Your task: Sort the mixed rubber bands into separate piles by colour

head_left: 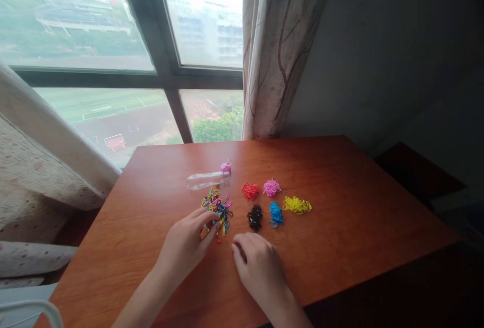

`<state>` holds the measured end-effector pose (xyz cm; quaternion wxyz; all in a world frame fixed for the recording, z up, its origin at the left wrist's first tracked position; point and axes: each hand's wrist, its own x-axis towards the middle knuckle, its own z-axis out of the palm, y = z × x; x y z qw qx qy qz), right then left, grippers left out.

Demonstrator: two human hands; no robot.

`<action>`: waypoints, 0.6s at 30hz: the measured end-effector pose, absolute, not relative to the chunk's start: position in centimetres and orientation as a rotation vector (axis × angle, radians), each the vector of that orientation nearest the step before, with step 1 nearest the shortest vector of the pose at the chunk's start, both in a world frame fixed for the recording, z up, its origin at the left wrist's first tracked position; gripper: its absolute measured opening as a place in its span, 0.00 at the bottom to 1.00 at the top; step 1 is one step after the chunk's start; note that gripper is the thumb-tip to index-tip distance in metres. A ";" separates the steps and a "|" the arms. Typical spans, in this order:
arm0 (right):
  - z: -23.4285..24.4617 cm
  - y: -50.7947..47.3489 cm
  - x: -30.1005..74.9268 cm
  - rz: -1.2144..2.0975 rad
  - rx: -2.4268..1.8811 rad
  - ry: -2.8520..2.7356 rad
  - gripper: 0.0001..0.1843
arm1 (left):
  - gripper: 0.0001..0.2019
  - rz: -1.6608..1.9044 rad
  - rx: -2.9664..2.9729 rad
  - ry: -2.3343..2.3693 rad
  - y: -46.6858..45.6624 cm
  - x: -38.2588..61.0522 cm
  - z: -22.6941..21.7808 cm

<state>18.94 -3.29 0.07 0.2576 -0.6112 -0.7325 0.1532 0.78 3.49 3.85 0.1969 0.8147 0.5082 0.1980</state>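
My left hand (187,244) reaches into a mixed pile of small coloured elastic bands (218,208), its fingertips pinched together at the pile's near edge. My right hand (257,265) rests on the wooden table (340,227) with fingers curled under, just in front of a small black pile (255,216). Sorted piles lie to the right: red (250,190), pink (271,187), blue (276,214) and yellow (297,205). A clear plastic bottle with a pink cap (209,178) lies on its side behind the mixed pile.
A window (113,55) and a patterned curtain (278,50) stand behind the table. A pale cushion or bedding (30,176) lies at the left. A dark piece of furniture (419,171) sits to the right of the table.
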 end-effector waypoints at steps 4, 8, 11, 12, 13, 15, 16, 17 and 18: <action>0.3 -3.1 18.3 0.417 -1.665 -1.999 0.07 | 0.09 0.582 2.248 1.455 2.0 -1.2 2.4; 0.5 -2.8 17.2 0.435 -1.649 -2.026 0.07 | 0.09 0.596 2.230 1.492 1.0 -1.5 1.4; 0.5 -2.5 16.5 0.425 -1.658 -2.039 0.06 | 0.09 0.583 2.229 1.505 0.6 -1.5 1.0; 0.4 -2.3 16.3 0.415 -1.663 -2.041 0.05 | 0.09 0.577 2.230 1.510 0.5 -1.4 1.0; 0.4 -2.2 16.1 0.403 -1.670 -2.043 0.05 | 0.09 0.569 2.230 1.517 0.4 -1.4 1.0; 0.3 -1.9 15.9 0.376 -1.679 -2.047 0.05 | 0.09 0.548 2.228 1.536 0.3 -1.2 1.1; 0.3 -1.8 15.8 0.365 -1.682 -2.049 0.06 | 0.10 0.535 2.225 1.543 0.3 -1.2 1.2; 0.3 -1.8 15.8 0.357 -1.683 -2.050 0.06 | 0.10 0.523 2.221 1.548 0.2 -1.2 1.3; 0.3 -1.8 15.9 0.352 -1.681 -2.051 0.07 | 0.10 0.514 2.218 1.552 0.2 -1.1 1.3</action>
